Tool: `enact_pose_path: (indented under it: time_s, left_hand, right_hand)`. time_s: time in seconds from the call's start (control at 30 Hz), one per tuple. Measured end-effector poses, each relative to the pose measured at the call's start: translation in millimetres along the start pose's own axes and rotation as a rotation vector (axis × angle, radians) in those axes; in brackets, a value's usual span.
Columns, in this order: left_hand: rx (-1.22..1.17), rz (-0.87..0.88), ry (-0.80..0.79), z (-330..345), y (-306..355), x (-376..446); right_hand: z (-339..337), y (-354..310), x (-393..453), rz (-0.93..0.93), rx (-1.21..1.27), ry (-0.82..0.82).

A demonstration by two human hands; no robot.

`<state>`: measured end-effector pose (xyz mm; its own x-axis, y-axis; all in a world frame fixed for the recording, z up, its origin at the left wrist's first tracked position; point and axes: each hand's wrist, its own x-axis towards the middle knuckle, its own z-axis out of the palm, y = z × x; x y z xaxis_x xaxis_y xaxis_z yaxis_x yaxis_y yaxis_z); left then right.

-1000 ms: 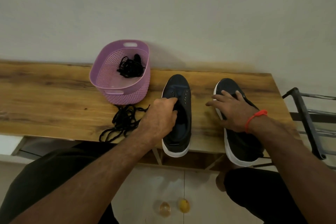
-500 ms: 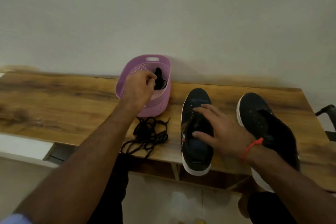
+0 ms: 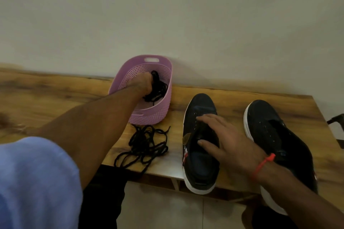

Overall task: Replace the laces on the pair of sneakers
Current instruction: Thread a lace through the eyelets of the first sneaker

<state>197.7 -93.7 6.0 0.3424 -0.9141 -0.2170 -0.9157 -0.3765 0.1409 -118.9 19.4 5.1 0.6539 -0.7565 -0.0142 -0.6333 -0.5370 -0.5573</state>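
Since 0.5 s ago the left hand (image 3: 144,84) has sunk from the rim down into the lilac perforated plastic basket (image 3: 160,115), where its fingers appear curled round the bundle of black laces (image 3: 157,89) lying inside; the fingertips are hidden, so the hold is hard to confirm. No brand or writing can be read; only a small red and white mark on the near shoe's side shows, too blurred to make out.

Right of that grip, the right hand (image 3: 229,142) rests with fingers straight and spread on the opening of the black canvas sneaker with white sole (image 3: 200,176), gripping nothing. Further right lies the 2nd black sneaker (image 3: 270,128), its heel covered by the right forearm, which wears a red thread band (image 3: 264,163). Just below the basket a loose tangle of black laces (image 3: 147,144) lies on the wooden tabletop (image 3: 55,98), 1 strand trailing over the near edge. Both sneakers show bare eyelets.
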Motion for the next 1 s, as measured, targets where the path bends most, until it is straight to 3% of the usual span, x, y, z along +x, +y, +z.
enact_pose_path:
  time_s: [0.17,0.33,0.4,0.57,0.73,0.87,1.0]
  left_hand:
    - [-0.059,-0.02,0.139,-10,-15,-7]
    - [-0.132,0.079,-0.086,-3,-20,-17]
    - [-0.096,0.063,-0.088,6,-19,-19]
    - [-0.228,-0.043,0.252,-11,-18,-24]
    - [-0.351,0.052,0.533,-69,-14,-47]
    - [-0.676,0.274,0.553,-102,-1,-78]
    - [-1.084,0.388,0.574,-125,23,-112]
  right_hand:
    - [-7,-10,8,0.028,0.131,0.191]
    - [-9,-27,8,0.04,0.181,0.22]
    - [-11,-32,8,0.032,0.182,0.215]
    - [-27,-40,11,0.008,0.155,0.215]
    - [-45,-44,7,0.008,0.21,0.216]
    - [-56,-46,4,0.057,0.329,0.234]
    - [-65,-54,12,0.067,0.532,0.287]
